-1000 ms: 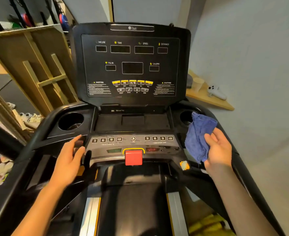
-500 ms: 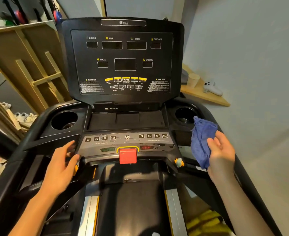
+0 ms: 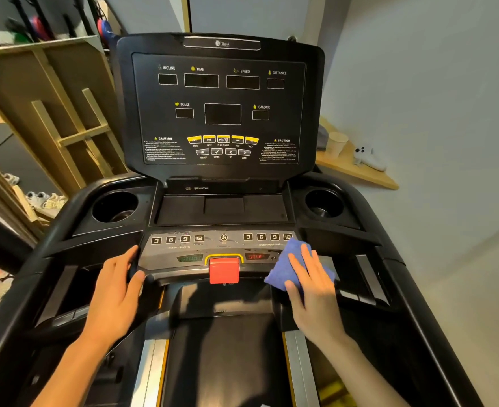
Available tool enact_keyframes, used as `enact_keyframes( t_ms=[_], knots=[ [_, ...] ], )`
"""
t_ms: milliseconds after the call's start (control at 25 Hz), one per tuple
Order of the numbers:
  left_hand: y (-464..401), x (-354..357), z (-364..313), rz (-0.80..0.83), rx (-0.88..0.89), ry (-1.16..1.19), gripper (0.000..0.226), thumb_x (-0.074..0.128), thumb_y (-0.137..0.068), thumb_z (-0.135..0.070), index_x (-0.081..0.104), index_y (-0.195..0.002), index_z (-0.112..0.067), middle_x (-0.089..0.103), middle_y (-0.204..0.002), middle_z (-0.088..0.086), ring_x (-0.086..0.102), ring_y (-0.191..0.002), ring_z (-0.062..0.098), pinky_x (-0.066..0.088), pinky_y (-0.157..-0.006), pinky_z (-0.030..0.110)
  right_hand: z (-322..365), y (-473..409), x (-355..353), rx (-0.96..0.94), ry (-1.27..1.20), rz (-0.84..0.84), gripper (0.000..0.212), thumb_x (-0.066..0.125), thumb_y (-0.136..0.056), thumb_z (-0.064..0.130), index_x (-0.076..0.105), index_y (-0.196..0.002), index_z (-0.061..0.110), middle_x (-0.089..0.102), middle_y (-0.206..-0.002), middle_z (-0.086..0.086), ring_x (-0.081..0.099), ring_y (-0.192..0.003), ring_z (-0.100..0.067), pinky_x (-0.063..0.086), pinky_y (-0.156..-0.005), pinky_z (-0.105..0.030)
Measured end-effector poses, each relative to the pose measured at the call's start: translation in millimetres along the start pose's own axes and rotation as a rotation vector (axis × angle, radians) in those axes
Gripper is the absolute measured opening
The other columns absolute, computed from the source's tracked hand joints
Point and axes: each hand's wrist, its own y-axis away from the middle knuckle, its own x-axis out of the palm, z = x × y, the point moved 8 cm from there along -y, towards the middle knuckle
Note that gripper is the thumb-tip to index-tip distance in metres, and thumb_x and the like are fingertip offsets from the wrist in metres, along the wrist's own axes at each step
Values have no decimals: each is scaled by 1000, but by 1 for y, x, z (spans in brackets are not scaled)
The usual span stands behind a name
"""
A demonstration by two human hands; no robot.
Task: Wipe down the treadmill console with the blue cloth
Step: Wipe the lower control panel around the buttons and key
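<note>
- Right now your right hand (image 3: 310,277) lies flat on the blue cloth (image 3: 289,268), fingers spread, pressing it onto the right end of the grey button panel (image 3: 213,248) of the treadmill console (image 3: 221,177).
- Your left hand (image 3: 119,292) grips the panel's left edge, fingers together, thumb hooked below.
- Sweep leftward with even, light pressure.
- Lift around the red stop key (image 3: 224,270) rather than dragging across it.
- Droplets seem to sit mid-panel; cover those too.
</note>
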Motion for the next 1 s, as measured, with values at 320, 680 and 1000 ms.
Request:
enact_keyframes(
  t_ms=[320,680,1000],
  knots=[
    [0,5,6,3,-41,-4,56,25,-96,-54,30,-146,-29,40,-142,3,41,-127,24,37,-105,46,9,-30,17,62,333,89,56,31,-105,39,25,-156,16,29,-161,-12,31,-147,-36,47,-106,-49],
    [3,6,8,0,-81,4,53,27,-96,-47,33,-145,-27,42,-135,2,46,-115,17,44,-100,42,26,-81,35,138,435,290,72,8,-96,55,-9,-158,23,-4,-168,-4,-8,-153,-37,14,-123,-51],
    [4,8,6,-39,-85,-18,49,28,-99,-44,35,-144,-26,42,-133,2,47,-112,17,47,-97,43,62,-68,53,-151,423,336,72,4,-97,56,10,-161,22,5,-168,-1,-4,-153,-37,7,-122,-57]
  ],
)
